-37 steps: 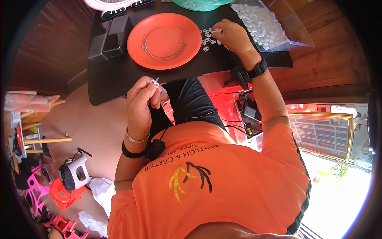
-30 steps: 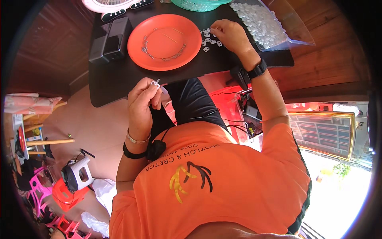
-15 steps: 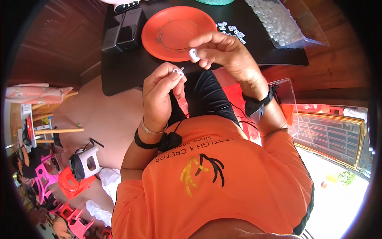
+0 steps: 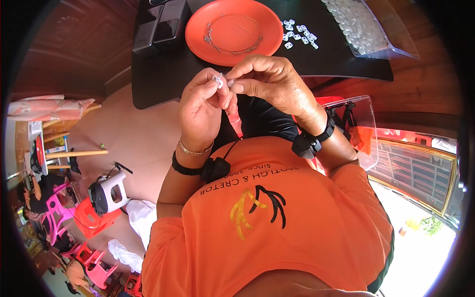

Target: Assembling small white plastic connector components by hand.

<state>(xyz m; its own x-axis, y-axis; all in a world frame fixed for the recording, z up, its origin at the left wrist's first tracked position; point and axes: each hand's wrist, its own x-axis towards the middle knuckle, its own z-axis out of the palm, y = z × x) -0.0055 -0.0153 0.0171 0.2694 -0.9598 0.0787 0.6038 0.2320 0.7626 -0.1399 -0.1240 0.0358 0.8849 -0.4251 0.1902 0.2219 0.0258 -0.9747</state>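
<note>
Just in front of the table's near edge, my left hand [image 4: 200, 114] pinches a small white two-holed plastic piece [image 4: 217, 80] between thumb and fingertips. A thin pin seems to stick out of its top. My right hand [image 4: 279, 89] comes close from the right, its fingertips almost meeting the left ones. Between its thumb and forefinger is a small white rounded piece [image 4: 231, 83], mostly hidden by the fingers. Whether the two pieces touch, I cannot tell. Beyond the hands lies an orange plate [image 4: 231, 37] with thin metal pins [image 4: 247, 48] scattered in it.
Several white two-holed pieces [image 4: 302, 35] lie on the black table [image 4: 336, 67], right of the plate. A clear tray of translucent pieces [image 4: 358, 29] stands farther right. Dark boxes [image 4: 161, 29] sit at the left. A clear plastic bin [image 4: 368, 123] is by my right forearm.
My right hand has moved down and left with the white rounded piece, up to the left hand. The left hand is slightly higher. The view has shifted a little.
</note>
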